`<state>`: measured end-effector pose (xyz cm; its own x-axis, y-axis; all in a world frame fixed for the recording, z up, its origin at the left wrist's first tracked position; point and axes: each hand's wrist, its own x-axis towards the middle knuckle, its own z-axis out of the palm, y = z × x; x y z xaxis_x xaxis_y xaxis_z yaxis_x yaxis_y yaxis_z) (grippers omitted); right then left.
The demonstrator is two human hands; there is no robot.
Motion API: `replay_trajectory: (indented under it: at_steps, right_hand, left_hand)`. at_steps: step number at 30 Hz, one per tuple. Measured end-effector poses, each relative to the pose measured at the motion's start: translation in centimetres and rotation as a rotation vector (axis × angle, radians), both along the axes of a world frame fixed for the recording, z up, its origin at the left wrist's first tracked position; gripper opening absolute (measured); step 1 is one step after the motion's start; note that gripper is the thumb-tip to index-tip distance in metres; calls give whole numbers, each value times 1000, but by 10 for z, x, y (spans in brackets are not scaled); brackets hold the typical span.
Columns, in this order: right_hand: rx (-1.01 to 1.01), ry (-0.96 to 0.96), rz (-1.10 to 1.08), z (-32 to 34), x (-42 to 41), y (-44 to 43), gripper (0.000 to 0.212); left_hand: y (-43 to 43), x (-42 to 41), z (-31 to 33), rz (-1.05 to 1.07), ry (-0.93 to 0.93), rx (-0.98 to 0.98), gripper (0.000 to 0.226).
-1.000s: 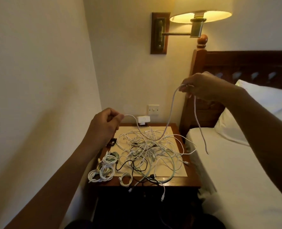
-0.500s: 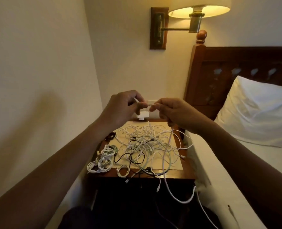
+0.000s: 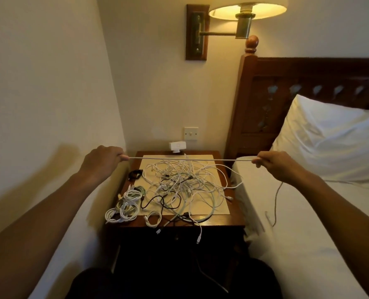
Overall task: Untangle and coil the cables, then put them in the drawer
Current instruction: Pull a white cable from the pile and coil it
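Closest in, the person's dark-clothed lap (image 3: 172, 281) fills the bottom edge, with both bare forearms reaching forward on either side. Just past it stands a dark wooden worktop (image 3: 236, 221). Two plug ends dangle over its front edge.

On the front left corner lie several coiled white cables (image 3: 125, 206), bunched and touching one another, with one small white coil (image 3: 152, 219) just to their right. Farther back along the left edge sits a black coil (image 3: 135, 174). A cream mat (image 3: 219, 207) covers most of the top, and on it sprawls a loose tangle of cables (image 3: 185, 182), mostly white with a few black and pale green strands.

Above the back of that tangle, a single white cable (image 3: 190, 159) is stretched taut and level between the hands. The left hand (image 3: 102, 159) has its fingers (image 3: 118, 156) curled round one end. The right hand (image 3: 274, 164) pinches the cable with its fingers (image 3: 259, 159) closed on it, and the slack drops from that hand onto the bed (image 3: 308, 234).

Beyond, a white adapter (image 3: 176, 146) sits at the worktop's back edge under a wall switch (image 3: 191, 133). A pillow (image 3: 330, 143) leans on the carved headboard (image 3: 308, 78). A lit wall lamp (image 3: 247, 9) hangs above.
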<state>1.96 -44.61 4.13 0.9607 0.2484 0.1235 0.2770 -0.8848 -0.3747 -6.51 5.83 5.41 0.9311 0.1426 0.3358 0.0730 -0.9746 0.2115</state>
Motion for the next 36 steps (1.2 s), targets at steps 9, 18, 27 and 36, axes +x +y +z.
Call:
replay_trajectory:
  at_steps: [9,18,27,36]
  right_hand:
    - [-102,229,-94,-37,-23,-24,24]
    - [479,331,500,-8,-117,162,45]
    - [527,68,335,-6,-105,156,21]
    - [393,-65,438,-4,-146,190,23]
  left_hand:
    - [-28,-24,20,16,79,-215,36]
    - [-138,-57,34,-364,216,-706,30]
    - [-104,-75,2,-509,551,-564,22]
    - [-99,-66,-21,-209,197,-432,28]
